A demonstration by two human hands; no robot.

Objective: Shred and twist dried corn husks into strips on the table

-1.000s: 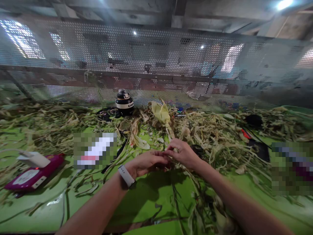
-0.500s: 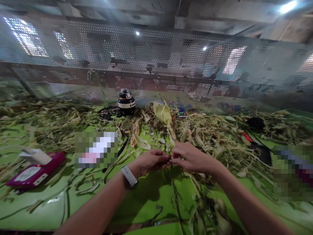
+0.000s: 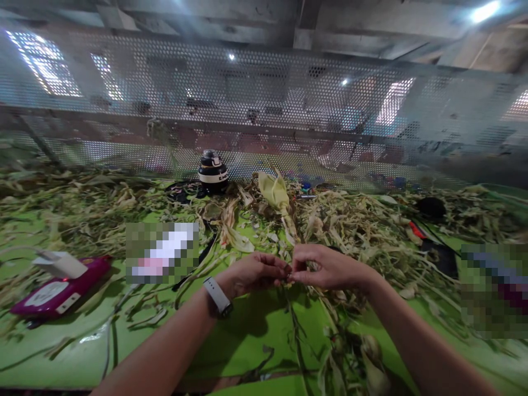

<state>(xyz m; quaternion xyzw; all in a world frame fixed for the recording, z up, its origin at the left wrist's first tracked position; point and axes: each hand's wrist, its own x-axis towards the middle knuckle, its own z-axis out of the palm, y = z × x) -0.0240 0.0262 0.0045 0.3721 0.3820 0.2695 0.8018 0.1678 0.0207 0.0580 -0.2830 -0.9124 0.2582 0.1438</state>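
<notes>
My left hand (image 3: 256,272), with a watch strap (image 3: 217,297) on its wrist, is closed in a pinch in the middle of the view. Fingertip to fingertip with it, my right hand (image 3: 325,267) is closed too. Whatever lies between the fingertips is too small to make out. A thin green stem (image 3: 297,341) runs down below the hands towards the front edge. Just beyond them lies a pale yellow-green leafy plant head (image 3: 274,190) on a stalk. Wilted leaves and pods (image 3: 373,363) lie below my right forearm.
Heaps of dried stalks (image 3: 346,220) cover much of the green table (image 3: 247,341). A black bottle (image 3: 213,173) stands at the back before a perforated metal screen (image 3: 256,110). At left are a magenta power strip (image 3: 58,291) with a white plug (image 3: 61,265) and a blurred-out bright object (image 3: 165,250).
My right hand has shifted slightly right and down, its fingers bending more. Both hands stay pinched together at the fingertips. The whole view has moved a little.
</notes>
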